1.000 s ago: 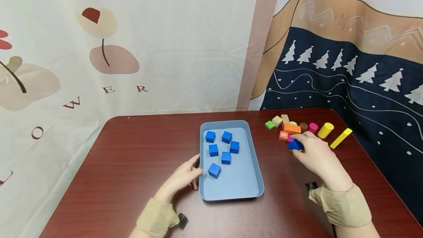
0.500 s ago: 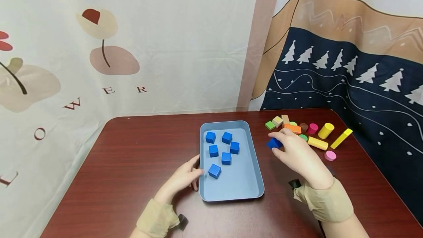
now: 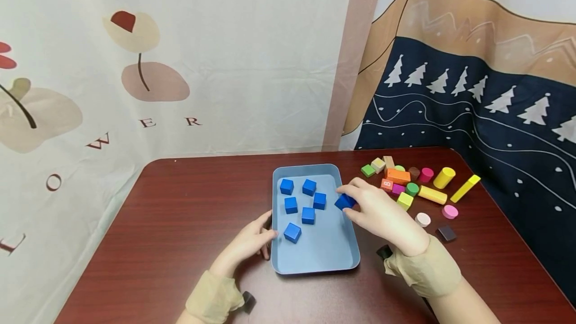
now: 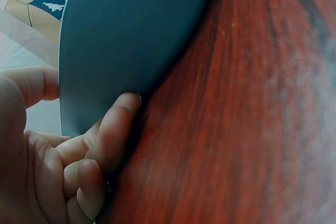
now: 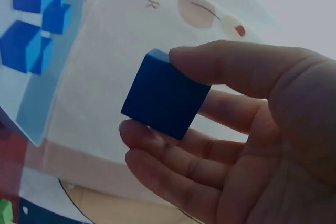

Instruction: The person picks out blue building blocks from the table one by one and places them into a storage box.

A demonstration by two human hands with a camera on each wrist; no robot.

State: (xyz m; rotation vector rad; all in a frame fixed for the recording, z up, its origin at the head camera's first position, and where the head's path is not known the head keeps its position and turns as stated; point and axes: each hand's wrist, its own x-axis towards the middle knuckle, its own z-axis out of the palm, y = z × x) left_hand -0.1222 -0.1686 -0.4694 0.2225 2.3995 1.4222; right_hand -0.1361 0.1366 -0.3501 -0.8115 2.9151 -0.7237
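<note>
A blue cube (image 3: pixel 344 202) is pinched between the thumb and fingers of my right hand (image 3: pixel 387 214), over the right rim of a light-blue tray (image 3: pixel 330 251). The right wrist view shows this wooden-block-like cube (image 5: pixel 165 95) tilted, with the thumb on one side and fingertips on the other. Several more blue cubes (image 3: pixel 308 215) stand apart inside the tray, mostly in its left and upper part. My left hand (image 3: pixel 247 241) grips the tray's left side. In the left wrist view its thumb reaches over the rim and its curled fingers press the outer wall (image 4: pixel 121 40).
To the right of the tray lies a loose group of coloured blocks, among them an orange block (image 3: pixel 398 176), a yellow cylinder (image 3: pixel 443 177), a green cylinder (image 3: pixel 411 189), a pink disc (image 3: pixel 449 212) and a dark block (image 3: pixel 446 234). A patterned cloth (image 3: pixel 252 64) hangs behind the brown table (image 3: pixel 180 204).
My right hand has carried the blue cube leftward from the block group to the tray's right rim, uncovering blocks there. The left hand and tray have stayed put.
</note>
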